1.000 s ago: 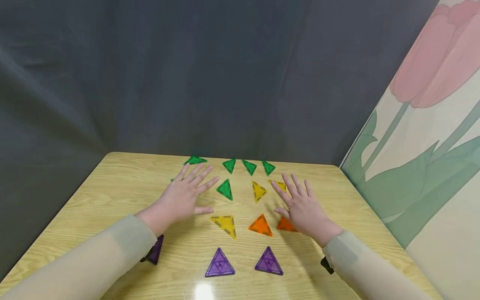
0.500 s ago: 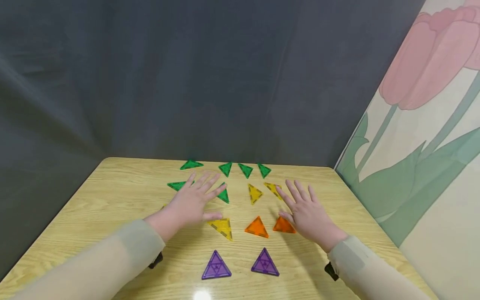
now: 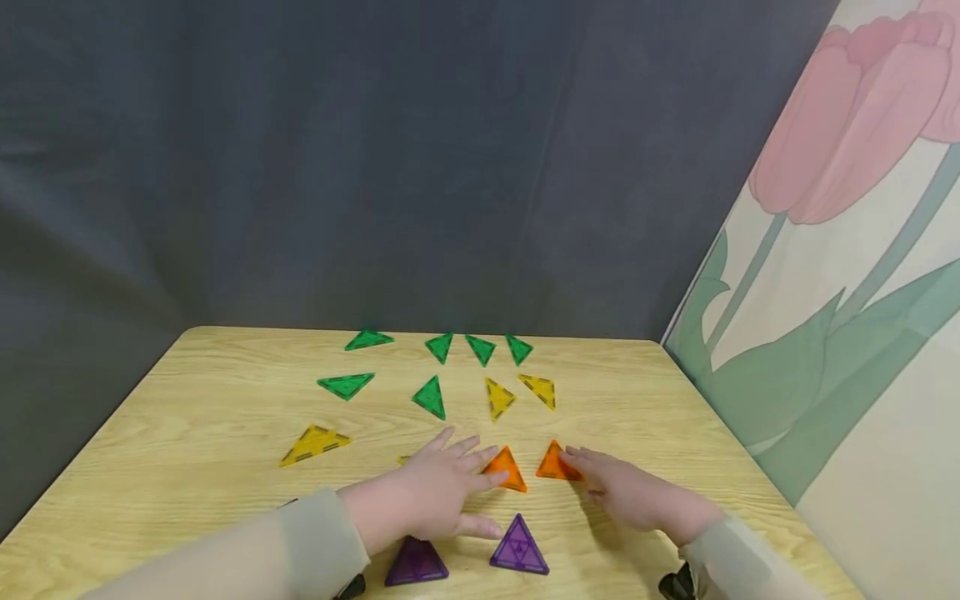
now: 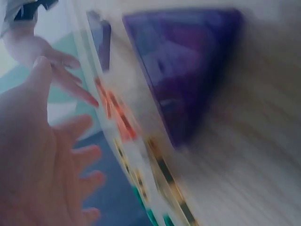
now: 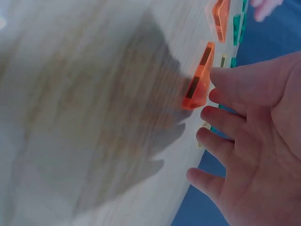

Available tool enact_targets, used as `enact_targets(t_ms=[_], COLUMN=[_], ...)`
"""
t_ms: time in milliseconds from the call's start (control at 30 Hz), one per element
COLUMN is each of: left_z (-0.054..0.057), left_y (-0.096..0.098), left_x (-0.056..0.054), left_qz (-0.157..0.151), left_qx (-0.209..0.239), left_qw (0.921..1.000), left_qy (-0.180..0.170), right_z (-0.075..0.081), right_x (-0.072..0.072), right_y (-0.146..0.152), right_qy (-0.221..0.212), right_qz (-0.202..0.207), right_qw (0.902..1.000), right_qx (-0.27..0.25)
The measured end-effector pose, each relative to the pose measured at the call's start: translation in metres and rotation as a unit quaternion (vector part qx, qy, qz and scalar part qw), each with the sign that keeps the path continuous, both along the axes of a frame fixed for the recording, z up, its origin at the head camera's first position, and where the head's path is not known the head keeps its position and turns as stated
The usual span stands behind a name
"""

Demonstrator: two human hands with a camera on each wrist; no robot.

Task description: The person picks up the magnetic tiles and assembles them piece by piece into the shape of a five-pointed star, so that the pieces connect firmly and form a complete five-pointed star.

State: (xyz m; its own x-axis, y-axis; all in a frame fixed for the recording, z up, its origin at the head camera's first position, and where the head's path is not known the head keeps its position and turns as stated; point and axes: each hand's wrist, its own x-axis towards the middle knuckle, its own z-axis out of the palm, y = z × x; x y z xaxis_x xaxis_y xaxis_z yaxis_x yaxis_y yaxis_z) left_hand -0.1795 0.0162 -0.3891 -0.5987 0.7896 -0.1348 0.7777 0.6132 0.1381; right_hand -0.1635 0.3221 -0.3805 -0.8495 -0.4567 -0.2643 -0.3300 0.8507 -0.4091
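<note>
My left hand [image 3: 438,493] is spread in mid-table, fingers apart, its fingertips over part of an orange triangular tile [image 3: 510,473]. Whether they touch it cannot be told. Below that hand lie a purple triangular tile [image 3: 417,565] and, to its right, another purple tile [image 3: 520,548]. My right hand [image 3: 633,493] reaches in from the right, fingertips at the edge of a second orange tile [image 3: 552,465]. In the right wrist view, thumb and fingers are beside this orange tile [image 5: 200,80] without closing round it. A yellow tile [image 3: 403,459] is mostly hidden behind the left hand.
Several green tiles [image 3: 429,398] lie toward the table's far edge. Two yellow tiles [image 3: 538,390] sit behind the orange ones, and a yellow triangle [image 3: 313,442] lies left. A dark curtain [image 3: 420,167] hangs behind the table [image 3: 202,400]; a tulip-patterned wall [image 3: 847,333] borders the right.
Both hands have lowered and come nearer, from above the middle rows to the orange tiles. The left hand has also shifted right. The tiles keep their arrangement while the head view shifts slightly.
</note>
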Motion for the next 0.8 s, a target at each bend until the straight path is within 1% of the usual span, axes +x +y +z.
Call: enact_targets(t_ms=[100, 200, 300, 400, 633, 800], left_z=[-0.002, -0.004, -0.005, -0.005, -0.007, -0.009], left_y=[0.009, 0.014, 0.015, 0.016, 0.016, 0.019], left_x=[0.004, 0.006, 0.006, 0.004, -0.004, -0.008], left_qz=[0.008, 0.021, 0.026, 0.028, 0.028, 0.036], left_qx=[-0.032, -0.05, -0.045, -0.033, -0.014, -0.017], left_qw=[0.9992, 0.9979, 0.9975, 0.9976, 0.9983, 0.998], left_qy=[-0.021, -0.034, -0.047, -0.054, -0.049, -0.05], right_z=[-0.005, -0.007, -0.006, -0.007, -0.012, -0.016], right_x=[0.002, 0.003, 0.004, 0.003, -0.002, -0.004], right_y=[0.001, -0.002, -0.006, -0.01, -0.011, -0.012], right_qy=[-0.015, -0.024, -0.026, -0.02, -0.002, 0.005], right_qz=[0.002, 0.011, 0.017, 0.022, 0.032, 0.043], right_qw=[0.9998, 0.9994, 0.9993, 0.9994, 0.9993, 0.9987], right_qx=[-0.016, -0.024, -0.022, -0.018, -0.018, -0.027])
